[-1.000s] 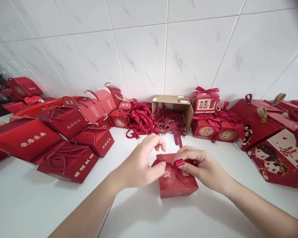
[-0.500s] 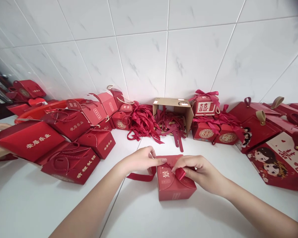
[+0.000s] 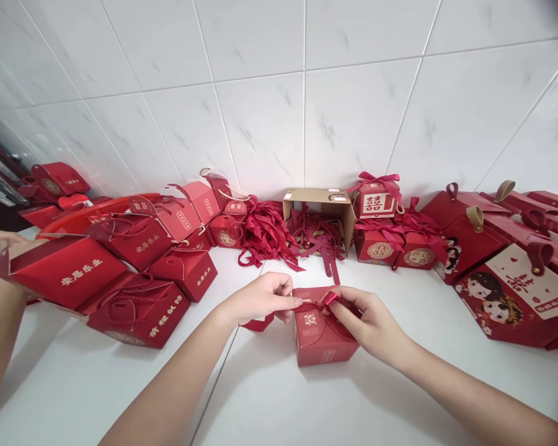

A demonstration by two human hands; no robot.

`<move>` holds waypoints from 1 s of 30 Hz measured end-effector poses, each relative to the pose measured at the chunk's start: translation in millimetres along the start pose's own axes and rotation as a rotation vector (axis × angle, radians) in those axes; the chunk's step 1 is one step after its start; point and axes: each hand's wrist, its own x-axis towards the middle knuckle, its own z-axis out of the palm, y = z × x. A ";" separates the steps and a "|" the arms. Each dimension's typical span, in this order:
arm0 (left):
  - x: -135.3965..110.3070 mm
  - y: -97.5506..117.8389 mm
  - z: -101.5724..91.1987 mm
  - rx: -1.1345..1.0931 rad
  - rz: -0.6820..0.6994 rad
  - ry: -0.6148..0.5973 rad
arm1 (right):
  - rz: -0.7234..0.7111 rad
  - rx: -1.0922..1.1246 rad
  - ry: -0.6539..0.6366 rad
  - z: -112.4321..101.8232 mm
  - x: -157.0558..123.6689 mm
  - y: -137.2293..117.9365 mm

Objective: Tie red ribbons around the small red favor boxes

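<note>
A small red gift box (image 3: 323, 337) with gold characters stands on the white counter (image 3: 279, 402) in front of me. A dark red ribbon (image 3: 260, 323) crosses its top and trails off to the left. My left hand (image 3: 260, 298) pinches the ribbon at the box's top left edge. My right hand (image 3: 365, 319) pinches a ribbon loop on the box's top right. Both hands are closed on the ribbon.
A heap of loose red ribbons (image 3: 265, 229) and an open cardboard box (image 3: 323, 214) lie against the tiled wall. Ribboned red boxes (image 3: 381, 241) stand to its right, large cartoon-printed boxes (image 3: 506, 291) far right, handled red boxes (image 3: 134, 303) at left. Another person's arm (image 3: 0, 310) shows at the left edge.
My left hand has drawn the ribbon end out to the left of the box. The right hand stays on the loop. An arm has come in at the left edge.
</note>
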 end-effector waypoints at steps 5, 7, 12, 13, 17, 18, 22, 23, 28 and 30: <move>-12.5 11.0 2.7 0.024 0.027 -0.025 | -0.024 -0.053 0.092 6.7 0.9 4.6; -20.1 16.4 5.3 0.039 0.028 -0.021 | -0.051 -0.085 0.148 9.0 0.7 4.9; -39.3 36.7 19.5 -0.007 0.077 0.012 | -0.091 -0.281 0.236 14.3 1.5 4.8; -41.4 41.9 22.4 -0.017 0.098 0.006 | -0.100 -0.291 0.238 15.1 1.8 4.5; -39.7 65.9 29.3 -0.038 0.190 -0.053 | -0.172 -0.288 0.196 15.6 0.9 1.4; -36.9 72.0 30.2 -0.041 0.209 -0.067 | -0.209 -0.289 0.175 15.2 -0.1 0.4; -20.2 90.6 37.4 -0.028 0.313 -0.043 | -0.360 -0.300 0.127 15.5 -5.3 -0.3; -15.4 92.1 40.2 -0.013 0.354 -0.005 | -0.360 -0.290 0.136 16.4 -6.3 0.8; 7.0 78.3 47.1 0.053 0.452 0.057 | -0.214 -0.050 0.198 22.4 -4.3 8.6; 13.1 67.6 41.5 0.020 0.475 0.104 | -0.190 0.019 0.190 22.9 -2.1 10.8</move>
